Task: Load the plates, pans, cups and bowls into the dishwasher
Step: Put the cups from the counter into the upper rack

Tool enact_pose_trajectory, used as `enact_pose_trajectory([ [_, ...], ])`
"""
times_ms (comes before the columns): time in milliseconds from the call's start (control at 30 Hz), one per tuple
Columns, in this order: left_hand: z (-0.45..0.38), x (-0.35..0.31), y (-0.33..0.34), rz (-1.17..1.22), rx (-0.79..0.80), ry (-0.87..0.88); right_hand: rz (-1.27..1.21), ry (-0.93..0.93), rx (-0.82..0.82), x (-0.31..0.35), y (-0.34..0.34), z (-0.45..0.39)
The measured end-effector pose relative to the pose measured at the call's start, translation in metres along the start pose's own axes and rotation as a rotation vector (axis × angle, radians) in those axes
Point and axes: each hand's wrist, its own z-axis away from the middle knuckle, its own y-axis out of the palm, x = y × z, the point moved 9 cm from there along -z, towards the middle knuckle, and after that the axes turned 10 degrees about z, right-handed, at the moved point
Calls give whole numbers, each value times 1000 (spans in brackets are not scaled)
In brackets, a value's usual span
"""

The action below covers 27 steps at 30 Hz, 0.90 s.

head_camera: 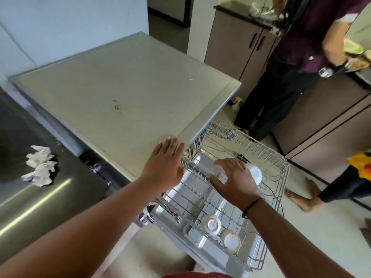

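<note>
A wire dish rack (267,157) stands pulled out from under the front edge of a pale counter top (120,87). The left hand (164,165) lies flat, fingers straight, over the counter's near corner and the rack's left edge. The right hand (234,181) is spread over a clear glass (217,173) in the middle of the rack, beside a white bowl (256,173). Two upturned cups (211,224) (230,240) sit near the rack's front edge. A crumpled cloth (40,166) lies on the dark surface (30,207) to the left.

Two upturned cups (220,231) in pulled-out rack (281,177)
</note>
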Motion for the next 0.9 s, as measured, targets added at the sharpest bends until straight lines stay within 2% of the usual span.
enact_pose_trajectory([
  [167,89,27,-8,-32,76,2,3,-102,-68,92,-36,-9],
  [333,174,83,-46,21,-6,-105,-22,-247,-109,197,-47,-19],
  [467,247,150,-81,127,-123,-287,-44,-395,-115,286,-41,-25],
  [700,336,234,-133,281,-386,-517,-273,-586,-47,410,-22,-30],
  [800,356,258,-145,299,-452,-600,-398,-556,98,444,-10,-45],
  [900,364,277,-153,300,-480,-666,-481,-526,174,469,-3,-67],
])
